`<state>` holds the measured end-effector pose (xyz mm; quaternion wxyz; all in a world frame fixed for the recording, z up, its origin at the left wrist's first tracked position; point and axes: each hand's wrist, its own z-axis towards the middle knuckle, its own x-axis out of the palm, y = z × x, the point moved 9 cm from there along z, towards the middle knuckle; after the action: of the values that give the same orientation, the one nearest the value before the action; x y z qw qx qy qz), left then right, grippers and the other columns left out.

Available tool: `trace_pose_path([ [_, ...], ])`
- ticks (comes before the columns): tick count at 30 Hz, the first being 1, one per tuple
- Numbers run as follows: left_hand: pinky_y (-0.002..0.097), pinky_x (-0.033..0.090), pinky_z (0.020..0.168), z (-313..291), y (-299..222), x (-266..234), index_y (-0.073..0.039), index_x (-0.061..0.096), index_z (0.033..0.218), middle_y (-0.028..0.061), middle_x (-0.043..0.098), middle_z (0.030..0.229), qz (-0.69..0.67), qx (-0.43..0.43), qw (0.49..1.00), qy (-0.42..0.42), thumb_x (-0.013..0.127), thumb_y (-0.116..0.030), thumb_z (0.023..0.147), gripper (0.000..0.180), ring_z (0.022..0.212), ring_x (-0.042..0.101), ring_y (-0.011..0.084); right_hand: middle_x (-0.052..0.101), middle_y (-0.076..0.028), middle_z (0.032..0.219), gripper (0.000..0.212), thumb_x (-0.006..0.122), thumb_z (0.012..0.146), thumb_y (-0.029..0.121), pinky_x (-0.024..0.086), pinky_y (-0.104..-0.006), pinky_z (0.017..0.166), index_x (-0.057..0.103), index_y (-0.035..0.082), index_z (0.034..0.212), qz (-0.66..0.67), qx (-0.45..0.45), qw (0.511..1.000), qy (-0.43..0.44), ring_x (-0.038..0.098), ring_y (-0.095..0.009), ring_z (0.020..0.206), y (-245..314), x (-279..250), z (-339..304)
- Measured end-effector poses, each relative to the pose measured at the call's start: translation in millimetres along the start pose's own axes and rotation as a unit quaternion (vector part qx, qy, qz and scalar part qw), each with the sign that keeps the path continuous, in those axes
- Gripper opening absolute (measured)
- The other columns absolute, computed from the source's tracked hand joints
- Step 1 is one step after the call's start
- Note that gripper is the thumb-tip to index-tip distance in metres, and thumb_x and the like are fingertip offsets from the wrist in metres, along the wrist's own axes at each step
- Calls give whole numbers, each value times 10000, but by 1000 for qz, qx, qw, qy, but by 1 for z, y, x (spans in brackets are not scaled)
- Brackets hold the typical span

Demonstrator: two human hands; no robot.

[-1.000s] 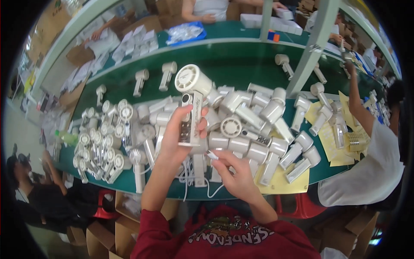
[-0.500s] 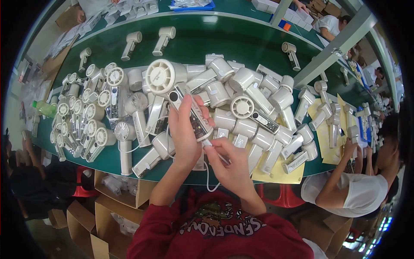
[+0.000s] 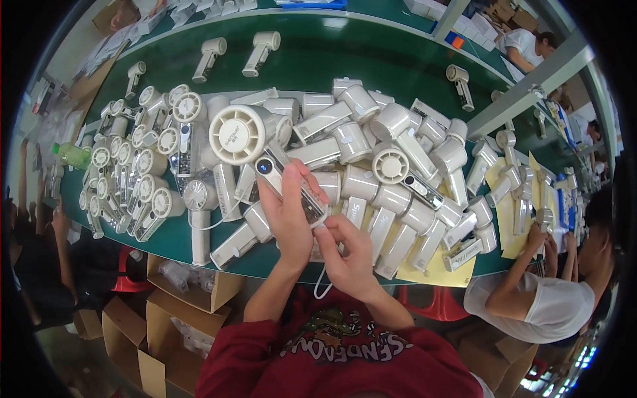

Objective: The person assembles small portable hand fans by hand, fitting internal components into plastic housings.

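Note:
My left hand (image 3: 286, 215) is closed around the handle of a white handheld fan (image 3: 237, 134), its round grille tilted up to the left. A small blue display glows on the handle, and circuit parts show through its dark clear lower section. At the handle's bottom end, the fingers of my right hand (image 3: 348, 255) pinch the end of a white charging cable (image 3: 321, 289). The plug itself is hidden by the fingers, and the cable hangs in a loop below. More white fans (image 3: 358, 149) are heaped just beyond and right of my hands.
Clear-bodied fans (image 3: 147, 189) crowd the left of the green table (image 3: 298, 60), beside a green bottle (image 3: 71, 156). Several fans stand apart at the back. A grey metal post (image 3: 524, 96) rises at right, near a co-worker (image 3: 531, 298). Cardboard boxes (image 3: 162, 331) sit below the edge.
The display on the held fan's handle is now lit blue. My right fingers have moved up against the handle's bottom end, covering the white plug seen before. The whole view has shifted slightly.

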<state>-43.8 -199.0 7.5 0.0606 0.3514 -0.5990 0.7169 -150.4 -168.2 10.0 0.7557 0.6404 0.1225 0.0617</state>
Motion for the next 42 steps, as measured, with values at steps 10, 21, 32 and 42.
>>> trace_pose_path([
  [10, 232, 430, 712, -6, -12, 15, 0, 336, 1170, 94, 504, 992, 38, -10, 990, 138, 419, -77, 865, 326, 811, 511, 115, 538, -62, 569, 90, 502, 846, 69, 367, -212, 490, 500, -14, 809, 33, 57, 997, 48, 486, -77, 512, -16, -10, -10],
  [21, 280, 473, 754, -4, 1, 19, -9, 343, 1173, 105, 519, 983, 30, -69, 985, 156, 412, -98, 886, 309, 852, 549, 142, 545, -59, 581, 103, 514, 847, 73, 378, -218, 500, 495, -19, 807, 35, 55, 997, 32, 490, -83, 522, -16, -18, -13],
  [32, 322, 447, 843, -6, 6, 23, 5, 312, 1208, 127, 483, 1067, 12, -102, 974, 204, 481, -18, 824, 420, 980, 519, 194, 521, -14, 554, 127, 491, 871, 94, 334, -192, 476, 504, -16, 810, 91, 69, 994, 4, 431, -44, 496, -20, -25, -15],
  [42, 297, 481, 694, -7, 13, 16, -25, 317, 1251, 97, 496, 1033, -59, -142, 986, 68, 480, -66, 825, 458, 864, 521, 160, 496, -21, 514, 62, 488, 855, 53, 309, -212, 396, 496, -4, 833, -36, -18, 998, -58, 437, -68, 425, -11, -11, -13],
])
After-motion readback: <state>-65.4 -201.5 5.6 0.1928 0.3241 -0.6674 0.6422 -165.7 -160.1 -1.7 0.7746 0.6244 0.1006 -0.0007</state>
